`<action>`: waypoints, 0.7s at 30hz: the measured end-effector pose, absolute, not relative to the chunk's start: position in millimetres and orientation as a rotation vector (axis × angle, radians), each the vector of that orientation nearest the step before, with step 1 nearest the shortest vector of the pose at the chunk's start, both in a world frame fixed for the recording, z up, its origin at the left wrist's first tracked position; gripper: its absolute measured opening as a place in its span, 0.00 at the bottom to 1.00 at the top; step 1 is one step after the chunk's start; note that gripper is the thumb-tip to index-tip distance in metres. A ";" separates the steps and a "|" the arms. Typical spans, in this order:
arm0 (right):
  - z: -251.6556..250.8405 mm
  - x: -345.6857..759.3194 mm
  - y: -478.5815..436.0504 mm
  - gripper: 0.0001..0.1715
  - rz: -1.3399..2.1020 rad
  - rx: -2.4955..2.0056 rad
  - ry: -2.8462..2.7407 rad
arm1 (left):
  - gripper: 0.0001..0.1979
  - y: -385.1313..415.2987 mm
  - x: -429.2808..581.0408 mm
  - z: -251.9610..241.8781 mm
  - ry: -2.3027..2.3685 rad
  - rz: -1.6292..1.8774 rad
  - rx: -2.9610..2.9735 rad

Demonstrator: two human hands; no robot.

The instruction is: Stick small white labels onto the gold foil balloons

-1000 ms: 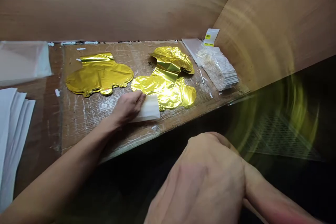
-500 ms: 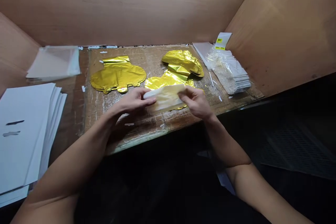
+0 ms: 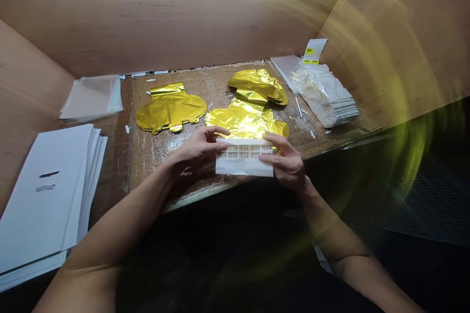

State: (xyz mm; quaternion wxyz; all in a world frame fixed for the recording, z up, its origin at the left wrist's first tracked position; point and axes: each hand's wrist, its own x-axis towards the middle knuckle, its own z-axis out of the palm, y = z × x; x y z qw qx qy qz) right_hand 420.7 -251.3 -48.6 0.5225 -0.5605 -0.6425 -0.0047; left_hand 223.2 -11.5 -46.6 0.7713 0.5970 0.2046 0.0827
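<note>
Between my two hands is a white sticker sheet [image 3: 244, 166], with two rows of small labels marked CE along its upper part. My left hand [image 3: 200, 149] pinches its upper left corner between thumb and fingers. At the right end, my right hand [image 3: 288, 161] grips the sheet, two fingers lying over its face. Just beyond the sheet lie shiny gold foil balloons [image 3: 235, 120], flat and partly hidden by the hands. Another flat stack of gold foil balloons [image 3: 171, 110] rests to the left, apart from my left hand.
White cards [image 3: 55, 186] with cut slots are stacked at the left. Clear plastic bags [image 3: 93, 97] lie behind them. At the right sits a packed row of wrapped white pieces [image 3: 332, 98] beside a tag with yellow labels [image 3: 312, 53]. Wooden panels [image 3: 183, 14] enclose the bench.
The sheet has turned so its printed labels now face me, and it sits slightly lower. My right hand's fingers have spread over its face. The view has shifted a little.
</note>
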 end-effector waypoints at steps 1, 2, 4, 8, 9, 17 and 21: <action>-47.6 422.4 -251.6 0.18 0.039 -1.385 -1.487 | 0.29 -12.4 224.4 -47.5 0.458 0.227 1.335; -45.0 424.2 -251.0 0.18 0.092 -1.430 -1.438 | 0.26 -13.3 225.4 -48.5 0.461 0.262 1.377; -36.6 427.1 -247.0 0.19 0.175 -1.527 -1.385 | 0.22 -14.9 226.9 -50.9 0.439 0.293 1.456; -23.6 425.7 -230.4 0.30 0.402 -1.708 -1.399 | 0.17 -17.7 227.6 -52.7 0.403 0.347 1.618; -23.2 424.1 -225.8 0.27 0.479 -1.715 -1.359 | 0.17 -18.2 227.8 -52.4 0.418 0.376 1.657; -30.7 414.2 -212.2 0.18 0.569 -1.752 -1.153 | 0.27 -20.3 229.7 -54.7 0.462 0.371 1.493; -30.4 415.0 -214.9 0.21 0.594 -1.776 -1.186 | 0.21 -19.5 228.6 -53.3 0.451 0.375 1.542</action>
